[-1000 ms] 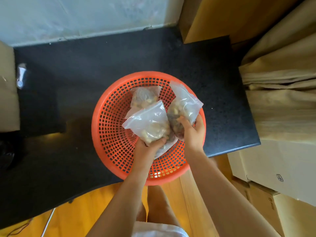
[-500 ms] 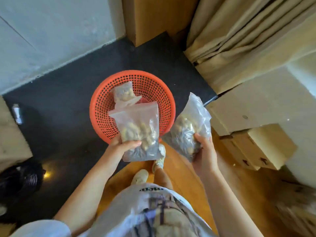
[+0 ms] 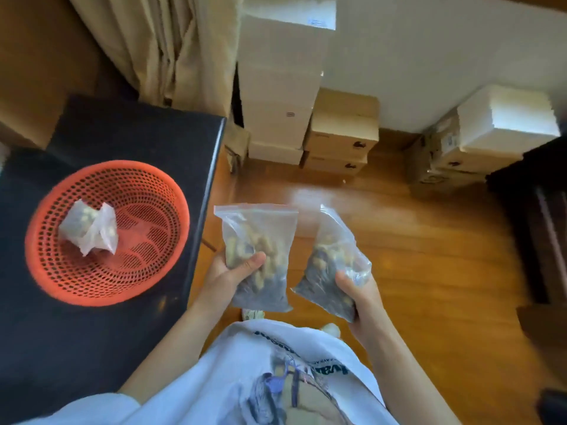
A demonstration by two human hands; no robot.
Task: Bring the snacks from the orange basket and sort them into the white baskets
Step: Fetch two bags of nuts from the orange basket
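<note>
Black table (image 3: 129,142), orange basket (image 3: 165,246) on it; wooden floor (image 3: 429,256), stacked boxes (image 3: 340,130)

I see my left hand (image 3: 230,276) gripping a clear snack bag (image 3: 259,240) and my right hand (image 3: 359,296) gripping a second bag (image 3: 329,256), both over the wooden floor (image 3: 429,256). One crumpled bag (image 3: 90,230) lies in the orange basket (image 3: 153,256) on the black worktop (image 3: 92,332).

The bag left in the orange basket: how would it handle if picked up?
Probably floppy: the bag lies crumpled in the basket. Likely light, holding few snack pieces. Its thin clear film may be slippery, and the contents could shift.
</note>
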